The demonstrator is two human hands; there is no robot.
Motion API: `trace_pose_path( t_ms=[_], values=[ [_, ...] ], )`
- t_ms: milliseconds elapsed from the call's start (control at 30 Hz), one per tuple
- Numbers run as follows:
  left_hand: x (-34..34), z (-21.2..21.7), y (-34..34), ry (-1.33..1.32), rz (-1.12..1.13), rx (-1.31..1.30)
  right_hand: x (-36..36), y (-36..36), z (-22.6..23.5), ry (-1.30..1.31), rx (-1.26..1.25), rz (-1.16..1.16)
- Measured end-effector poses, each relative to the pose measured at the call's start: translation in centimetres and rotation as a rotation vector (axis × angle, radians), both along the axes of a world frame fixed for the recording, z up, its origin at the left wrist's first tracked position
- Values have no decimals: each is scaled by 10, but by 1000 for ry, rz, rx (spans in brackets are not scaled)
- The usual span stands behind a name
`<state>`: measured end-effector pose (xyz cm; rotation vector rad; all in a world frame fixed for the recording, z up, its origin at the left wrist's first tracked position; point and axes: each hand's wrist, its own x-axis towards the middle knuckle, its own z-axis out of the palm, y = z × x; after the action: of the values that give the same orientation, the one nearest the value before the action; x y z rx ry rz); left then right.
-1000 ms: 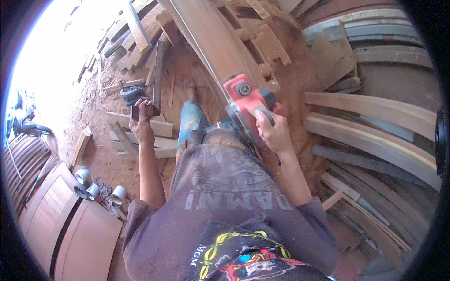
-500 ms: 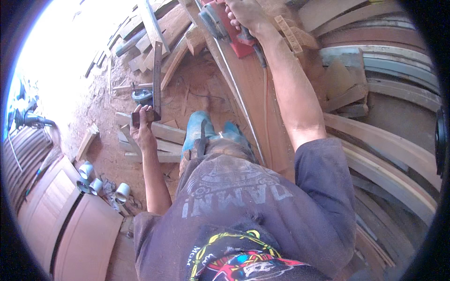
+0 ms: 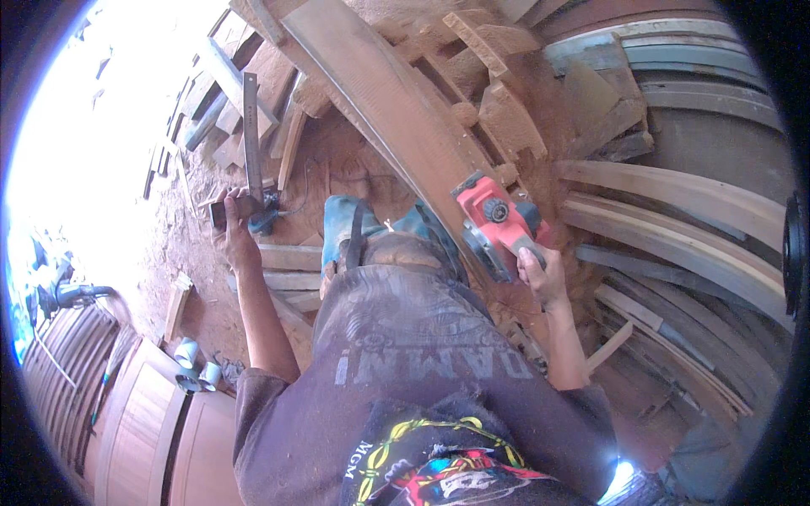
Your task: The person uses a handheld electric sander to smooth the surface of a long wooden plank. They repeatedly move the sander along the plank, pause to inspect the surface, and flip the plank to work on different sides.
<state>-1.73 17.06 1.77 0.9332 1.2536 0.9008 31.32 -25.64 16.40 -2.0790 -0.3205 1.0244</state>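
My right hand (image 3: 547,277) is wrapped round the rear handle of a red electric planer (image 3: 494,215) with a dark round knob. The planer is at the near end of a long brown wooden plank (image 3: 384,88), which runs away to the upper left past my legs. Whether its sole touches the wood cannot be made out. Out to the left, my left hand (image 3: 234,234) grips the dark stock of a try square (image 3: 251,139), whose long metal blade points away from me. The square is held apart from the plank.
Stacked curved boards (image 3: 683,202) fill the right side. Offcuts (image 3: 224,126) lie in a heap at the far left. Another power tool (image 3: 266,221) rests on the dusty ground beyond my left hand. Small cans (image 3: 187,352) stand near wooden panels (image 3: 139,413) at the lower left.
My right hand has drawn the planer back from the plank's far part to its near end. The plank appears further left in view. My left hand still holds the try square.
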Motion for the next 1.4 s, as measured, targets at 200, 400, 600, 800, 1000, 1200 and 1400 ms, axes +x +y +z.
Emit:
trace_pose_path(
  t_ms=[200,400,600,800,1000,1200,1400],
  values=[
    [2,25,20,0,31,58,12,122,-14,-76,103,69],
    [20,50,51,6,-83,176,64,325,-31,-125,332,192],
    [118,73,141,165,-468,425,85,368,-36,-61,177,223],
    [201,31,209,110,-824,523,31,197,-22,127,-7,159],
    [220,14,228,80,-938,507,-4,54,-8,-48,-240,151],
    [211,23,220,3,-852,445,0,105,-20,-38,-11,94],
    [127,47,157,63,-344,166,22,238,-32,-44,106,193]
  ],
)
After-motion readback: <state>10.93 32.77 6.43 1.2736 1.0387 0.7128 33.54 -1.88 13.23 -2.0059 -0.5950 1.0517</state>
